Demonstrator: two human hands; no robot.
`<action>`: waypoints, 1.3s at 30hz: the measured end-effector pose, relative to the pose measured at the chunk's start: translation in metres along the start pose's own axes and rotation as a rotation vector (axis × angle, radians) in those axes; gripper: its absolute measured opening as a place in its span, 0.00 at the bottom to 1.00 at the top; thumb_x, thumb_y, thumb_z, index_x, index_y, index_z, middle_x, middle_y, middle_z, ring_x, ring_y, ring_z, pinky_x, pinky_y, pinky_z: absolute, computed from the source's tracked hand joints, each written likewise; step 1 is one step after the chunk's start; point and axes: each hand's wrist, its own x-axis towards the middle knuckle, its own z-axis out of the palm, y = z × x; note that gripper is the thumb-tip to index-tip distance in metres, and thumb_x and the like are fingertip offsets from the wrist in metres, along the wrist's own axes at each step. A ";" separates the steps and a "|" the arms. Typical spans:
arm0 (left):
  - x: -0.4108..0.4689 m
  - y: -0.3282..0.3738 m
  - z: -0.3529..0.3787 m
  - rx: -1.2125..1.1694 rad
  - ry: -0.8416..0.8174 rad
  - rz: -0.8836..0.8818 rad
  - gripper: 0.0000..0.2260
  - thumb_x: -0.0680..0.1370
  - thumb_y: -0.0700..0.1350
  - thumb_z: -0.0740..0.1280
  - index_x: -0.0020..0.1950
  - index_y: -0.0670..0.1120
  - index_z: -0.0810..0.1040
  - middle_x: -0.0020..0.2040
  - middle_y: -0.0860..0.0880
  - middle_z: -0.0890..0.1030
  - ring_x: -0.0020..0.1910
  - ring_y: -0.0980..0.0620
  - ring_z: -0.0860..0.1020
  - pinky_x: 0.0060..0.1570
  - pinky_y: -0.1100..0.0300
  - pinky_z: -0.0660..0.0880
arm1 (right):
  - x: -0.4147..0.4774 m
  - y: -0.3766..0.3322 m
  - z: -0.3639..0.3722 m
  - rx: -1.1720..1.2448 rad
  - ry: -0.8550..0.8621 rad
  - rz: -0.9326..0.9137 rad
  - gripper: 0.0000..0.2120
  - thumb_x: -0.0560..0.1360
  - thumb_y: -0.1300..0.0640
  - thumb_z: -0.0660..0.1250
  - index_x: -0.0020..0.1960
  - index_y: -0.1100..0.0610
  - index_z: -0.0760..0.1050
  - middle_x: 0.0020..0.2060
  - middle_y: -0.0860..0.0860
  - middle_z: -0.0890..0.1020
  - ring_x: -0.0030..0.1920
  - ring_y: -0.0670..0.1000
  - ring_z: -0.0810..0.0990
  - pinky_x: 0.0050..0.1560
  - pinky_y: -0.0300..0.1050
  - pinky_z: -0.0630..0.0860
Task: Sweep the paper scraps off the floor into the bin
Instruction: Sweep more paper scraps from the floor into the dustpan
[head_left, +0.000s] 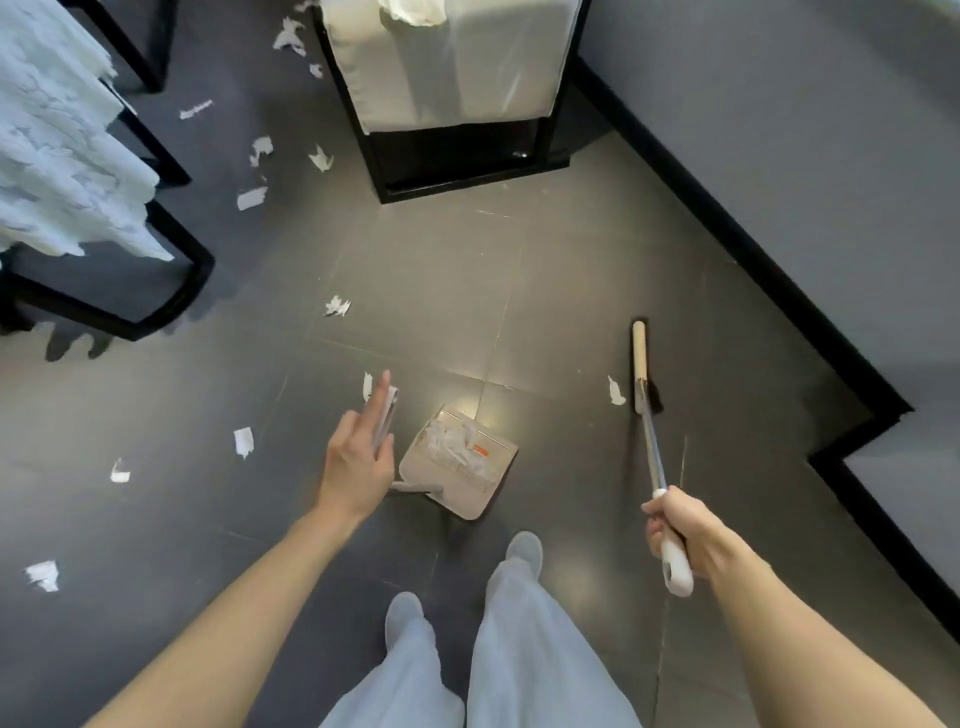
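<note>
— Dark floor tiles (545, 270) carry the paper scraps (337, 306), strewn mostly to our left and up toward the bin (415, 78). One scrap (616, 391) lies just beside the broom head (640, 358).

— And the dustpan (457, 462) near our feet holds a heap of them.

— Our right hand (675, 535) is clenched round the broom's white grip. Our left hand (358, 457) lays straight fingers against the dustpan handle (388, 415), not wrapped round it.

— Then we take that near scrap first, we'd judge. The broom head stands on its far side from the pan, so we draw it across in short, low strokes toward the pan's lip.

— We steady the pan beforehand, with its lip flat on the tile, or light paper slips underneath.

— Gently, too, since a fast swipe may waft the scraps away. We work outward to the left-hand ones afterwards.
</note>
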 end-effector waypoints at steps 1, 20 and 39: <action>-0.001 -0.003 -0.001 0.006 0.016 -0.006 0.36 0.74 0.31 0.66 0.76 0.52 0.54 0.42 0.43 0.72 0.37 0.45 0.71 0.46 0.56 0.69 | 0.002 -0.003 0.001 -0.049 -0.008 0.013 0.10 0.74 0.69 0.57 0.48 0.56 0.63 0.27 0.53 0.68 0.18 0.48 0.66 0.23 0.38 0.65; -0.076 -0.107 -0.102 -0.031 0.227 -0.222 0.33 0.74 0.30 0.66 0.76 0.44 0.58 0.62 0.42 0.78 0.56 0.40 0.78 0.54 0.62 0.69 | -0.071 -0.036 0.229 -0.627 -0.320 -0.185 0.17 0.72 0.67 0.56 0.60 0.59 0.67 0.35 0.58 0.74 0.26 0.52 0.71 0.26 0.41 0.69; -0.059 -0.195 -0.166 -0.125 0.407 -0.562 0.33 0.75 0.30 0.63 0.77 0.49 0.58 0.65 0.41 0.75 0.62 0.42 0.74 0.54 0.69 0.63 | -0.121 -0.125 0.384 -0.916 -0.373 -0.521 0.17 0.76 0.64 0.54 0.63 0.57 0.69 0.33 0.57 0.76 0.22 0.51 0.72 0.25 0.40 0.71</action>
